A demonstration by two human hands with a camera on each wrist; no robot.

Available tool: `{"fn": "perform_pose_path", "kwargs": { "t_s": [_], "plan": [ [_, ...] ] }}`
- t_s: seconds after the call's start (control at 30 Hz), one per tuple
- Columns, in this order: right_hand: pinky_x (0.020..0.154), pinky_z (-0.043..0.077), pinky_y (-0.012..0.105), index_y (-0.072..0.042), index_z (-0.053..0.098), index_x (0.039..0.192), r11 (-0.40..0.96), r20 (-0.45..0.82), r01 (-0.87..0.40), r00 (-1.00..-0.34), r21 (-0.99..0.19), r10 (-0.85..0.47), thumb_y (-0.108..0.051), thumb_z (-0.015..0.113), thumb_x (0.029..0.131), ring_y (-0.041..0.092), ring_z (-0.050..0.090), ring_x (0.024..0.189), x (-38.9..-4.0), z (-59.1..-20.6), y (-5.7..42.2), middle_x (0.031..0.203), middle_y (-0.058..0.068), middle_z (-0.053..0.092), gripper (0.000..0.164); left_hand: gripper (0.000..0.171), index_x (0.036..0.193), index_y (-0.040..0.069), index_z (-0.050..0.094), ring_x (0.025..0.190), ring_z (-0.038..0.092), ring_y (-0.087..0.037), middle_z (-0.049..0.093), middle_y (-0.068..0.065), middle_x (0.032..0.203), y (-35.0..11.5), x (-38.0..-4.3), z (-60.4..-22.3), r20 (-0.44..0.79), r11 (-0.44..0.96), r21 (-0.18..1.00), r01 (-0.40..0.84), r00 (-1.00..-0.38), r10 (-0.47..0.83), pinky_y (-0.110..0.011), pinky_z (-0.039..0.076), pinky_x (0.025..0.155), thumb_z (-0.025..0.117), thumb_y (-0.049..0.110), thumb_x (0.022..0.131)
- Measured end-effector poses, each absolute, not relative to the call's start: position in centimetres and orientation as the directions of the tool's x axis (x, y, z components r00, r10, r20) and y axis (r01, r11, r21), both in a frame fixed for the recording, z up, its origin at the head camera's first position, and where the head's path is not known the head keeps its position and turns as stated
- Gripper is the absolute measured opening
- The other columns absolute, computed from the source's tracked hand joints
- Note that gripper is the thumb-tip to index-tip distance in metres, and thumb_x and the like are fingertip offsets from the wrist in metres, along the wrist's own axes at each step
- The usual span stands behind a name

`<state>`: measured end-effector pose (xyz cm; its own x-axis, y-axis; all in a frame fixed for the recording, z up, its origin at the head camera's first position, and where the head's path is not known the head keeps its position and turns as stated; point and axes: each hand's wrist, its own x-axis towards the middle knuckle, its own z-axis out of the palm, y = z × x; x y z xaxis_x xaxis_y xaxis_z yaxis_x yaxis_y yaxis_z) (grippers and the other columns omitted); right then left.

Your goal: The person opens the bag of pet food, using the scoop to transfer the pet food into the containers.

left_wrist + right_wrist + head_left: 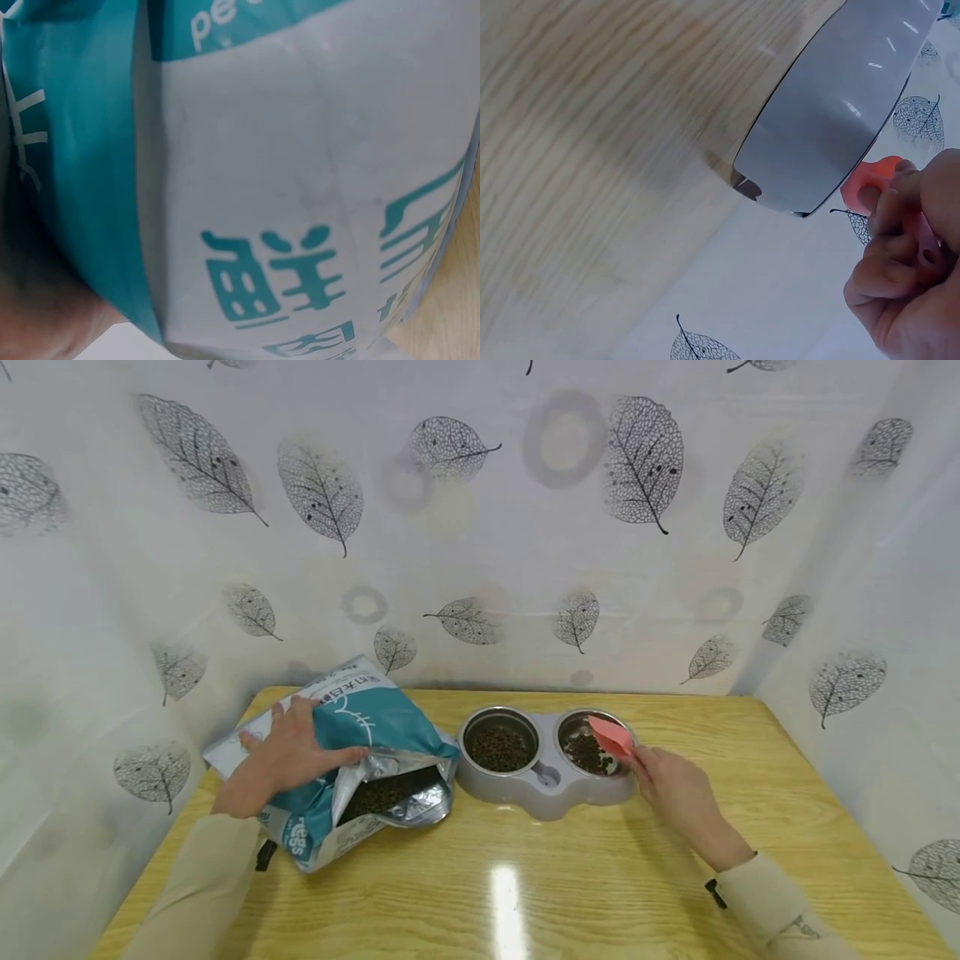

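A teal and white pet food bag (390, 714) lies on its side at the left. Brown kibble (382, 795) shows inside its mouth, which faces right and toward me. My left hand (288, 756) rests on top of the bag with fingers spread, the thumb stretched out to the edge of the mouth. At the right, my right hand (678, 793) grips a pink scoop (611, 737) by its handle, fingers curled round it in the right wrist view. The scoop is tilted over the right steel bowl (567, 724), where some kibble (588, 753) lies on the bottom.
Both bowls sit in a grey double stand (549, 802) near the table's back edge. The left bowl (470, 727) has a fuller layer of kibble. A leaf-printed white curtain (480, 560) rises behind and beside the wooden table (600, 893).
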<state>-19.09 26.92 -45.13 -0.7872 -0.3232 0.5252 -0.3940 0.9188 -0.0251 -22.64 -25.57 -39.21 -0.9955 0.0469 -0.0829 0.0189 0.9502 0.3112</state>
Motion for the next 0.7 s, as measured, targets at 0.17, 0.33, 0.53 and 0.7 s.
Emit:
{"fn": "perform_pose_path", "kwargs": {
  "t_s": [0.17,0.33,0.53,0.7],
  "plan": [
    [0.039,0.028,0.022,-0.004,0.065,0.092,0.922,0.573,-0.388,-0.758,-0.010,-0.313,-0.013,0.069,0.084,0.008,0.035,0.047,-18.9,-45.0,26.8,0.058,0.002,0.052,0.013,0.127,0.145,0.000,0.016,0.136,0.006,-0.055,0.022,-0.031,0.145,-25.5,-22.6,-39.2,-0.080,0.949,0.313,0.025,-0.995,0.053,-0.088,-0.001,0.081,0.049,0.091,0.061],
    [0.045,0.030,0.021,-0.006,0.066,0.091,0.853,0.470,-0.364,-0.868,-0.375,-0.163,-0.018,0.057,0.095,0.003,0.034,0.047,-18.2,-44.1,25.9,0.059,-0.003,0.051,0.016,0.129,0.146,0.001,0.015,0.137,0.004,-0.056,0.021,-0.031,0.146,-25.5,-22.6,-39.4,-0.095,0.951,0.310,0.021,-0.994,0.053,-0.088,-0.002,0.081,0.049,0.091,0.061],
    [0.047,0.035,0.023,-0.011,0.063,0.091,0.638,0.300,-0.352,-0.934,-0.685,-0.193,-0.023,0.048,0.100,0.003,0.035,0.048,-17.1,-43.0,23.6,0.060,-0.005,0.046,0.021,0.128,0.146,0.001,0.015,0.136,0.005,-0.056,0.021,-0.031,0.145,-25.5,-22.5,-39.2,-0.092,0.951,0.308,0.019,-0.995,0.050,-0.088,-0.001,0.081,0.049,0.091,0.061],
    [0.047,0.036,0.022,-0.008,0.056,0.082,0.468,0.236,-0.393,-0.903,-0.792,-0.359,-0.016,0.044,0.101,0.000,0.034,0.050,-16.5,-43.0,20.8,0.060,-0.007,0.041,0.024,0.128,0.146,0.001,0.015,0.137,0.004,-0.056,0.021,-0.031,0.146,-25.4,-22.4,-39.1,-0.095,0.950,0.312,0.018,-0.994,0.050,-0.088,-0.001,0.081,0.049,0.091,0.061]
  ]
}}
